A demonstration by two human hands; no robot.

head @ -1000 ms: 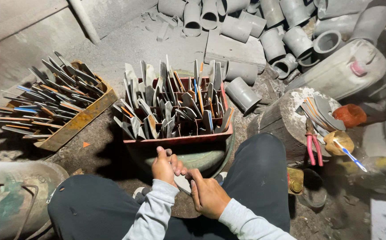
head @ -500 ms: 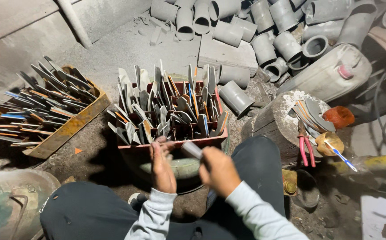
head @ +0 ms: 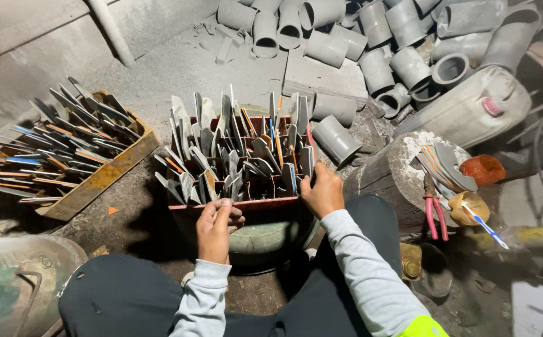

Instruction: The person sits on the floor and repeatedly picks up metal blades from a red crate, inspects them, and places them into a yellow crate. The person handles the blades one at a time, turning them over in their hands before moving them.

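Observation:
A red crate (head: 234, 204) stands in front of my knees, packed with several upright grey metal blades (head: 221, 150), some with orange or blue marks. My right hand (head: 322, 192) reaches over the crate's right front corner, its fingers pinched on one blade (head: 307, 163) standing among the others. My left hand (head: 216, 226) hovers just below the crate's front rim with its fingers curled in; nothing shows in it. The crate sits on a green rounded vessel (head: 265, 237).
A wooden tray (head: 106, 178) of similar blades lies at the left. Grey pipe pieces (head: 337, 47) are heaped at the back. At the right, a log stump (head: 384, 178) carries blades, red-handled pliers (head: 435, 215) and a brush, beside a white jerrycan (head: 471, 109).
Both hands were together over my lap around a blade. The right hand then lifted it forward to the crate's right side. The left hand rose to the front rim.

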